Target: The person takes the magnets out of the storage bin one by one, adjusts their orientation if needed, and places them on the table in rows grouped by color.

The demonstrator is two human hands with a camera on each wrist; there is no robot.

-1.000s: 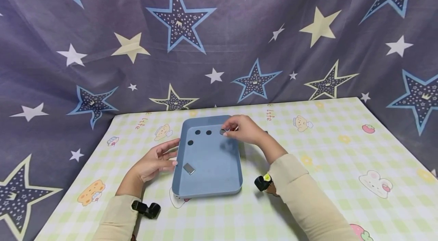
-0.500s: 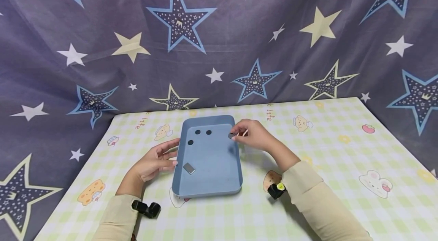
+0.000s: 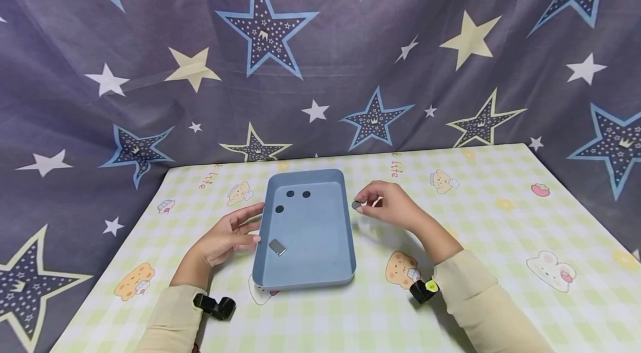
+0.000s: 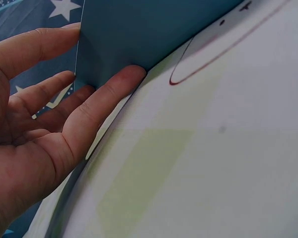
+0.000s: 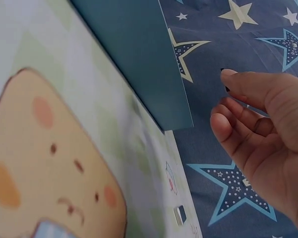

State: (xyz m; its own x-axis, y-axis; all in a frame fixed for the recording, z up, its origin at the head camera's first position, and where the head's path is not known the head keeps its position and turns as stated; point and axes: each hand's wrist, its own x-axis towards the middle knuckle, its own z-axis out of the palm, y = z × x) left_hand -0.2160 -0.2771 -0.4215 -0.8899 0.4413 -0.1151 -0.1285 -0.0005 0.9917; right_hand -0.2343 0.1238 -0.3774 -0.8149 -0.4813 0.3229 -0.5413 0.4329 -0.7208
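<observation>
A blue rectangular tray lies on the table. Straight fingers of my left hand touch its left wall; in the left wrist view, the left hand's thumb and fingertips rest against that wall. Just outside the tray's right wall, my right hand pinches a small dark round disc between thumb and fingers. Only slivers of that disc show in the right wrist view, at the right hand's fingertips. Inside the tray, three similar dark discs lie toward the back left.
A small grey rectangular piece lies in the tray's front left. In the right wrist view, a small dark-topped block sits on the cloth beyond the tray. Checked cloth covers the table, and a starry curtain hangs behind.
My right hand has carried the pinched disc rightward, from over the tray's back right to outside its right wall. The left hand and the tray have stayed in place.
</observation>
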